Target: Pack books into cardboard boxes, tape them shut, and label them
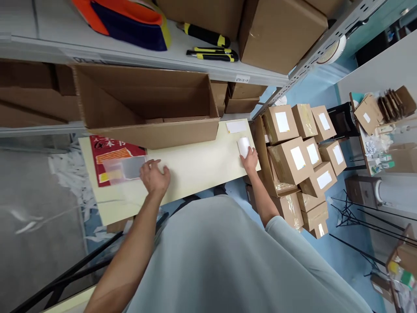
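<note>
My right hand grips a small white roll at the right end of a long cream board. Over the board's left part hovers or rests my left hand, open, its fingers apart and curved. Its fingertips are at the edge of a clear plastic sleeve with a grey panel; whether they touch it I cannot tell. Under the sleeve lies a red printed book or folder. A white paper slip lies on the board just behind the roll.
A large open carton overhangs the board's back edge. Utility knives and an orange and blue object lie on the shelf above. Labelled cartons are stacked at the right. White scraps hang at the left.
</note>
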Demonstrator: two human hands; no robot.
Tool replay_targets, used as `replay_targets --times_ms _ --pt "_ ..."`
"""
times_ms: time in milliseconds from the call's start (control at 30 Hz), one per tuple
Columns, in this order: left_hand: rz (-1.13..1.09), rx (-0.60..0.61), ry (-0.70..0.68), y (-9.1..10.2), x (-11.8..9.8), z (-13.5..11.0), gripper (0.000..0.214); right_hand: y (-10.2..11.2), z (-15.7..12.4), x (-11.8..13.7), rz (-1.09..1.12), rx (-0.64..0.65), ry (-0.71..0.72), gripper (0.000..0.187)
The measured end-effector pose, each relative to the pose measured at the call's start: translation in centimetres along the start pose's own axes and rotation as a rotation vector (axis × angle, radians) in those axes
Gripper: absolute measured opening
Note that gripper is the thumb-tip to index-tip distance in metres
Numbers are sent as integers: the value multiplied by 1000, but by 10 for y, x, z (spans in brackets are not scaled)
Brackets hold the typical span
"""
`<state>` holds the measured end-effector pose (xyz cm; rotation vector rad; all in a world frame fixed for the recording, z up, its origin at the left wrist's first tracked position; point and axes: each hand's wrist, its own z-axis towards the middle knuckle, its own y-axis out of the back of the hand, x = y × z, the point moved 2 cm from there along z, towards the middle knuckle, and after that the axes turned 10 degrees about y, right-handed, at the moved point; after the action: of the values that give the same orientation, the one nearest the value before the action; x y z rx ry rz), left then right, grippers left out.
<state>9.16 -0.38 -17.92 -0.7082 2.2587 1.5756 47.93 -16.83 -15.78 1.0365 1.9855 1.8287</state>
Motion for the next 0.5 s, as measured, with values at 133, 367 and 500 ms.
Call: replay_targets --times_ms 133,367,500 --pt "190 95 -37 -40 -11 -10 50 4 14 -30 15 46 -68 79" --pt "196 240 80 -64 10 -17 67 11 25 -54 27 103 -83 77" --pt "65 302 41 -51 16 -23 66 14 23 -54 11 72 -63 79"
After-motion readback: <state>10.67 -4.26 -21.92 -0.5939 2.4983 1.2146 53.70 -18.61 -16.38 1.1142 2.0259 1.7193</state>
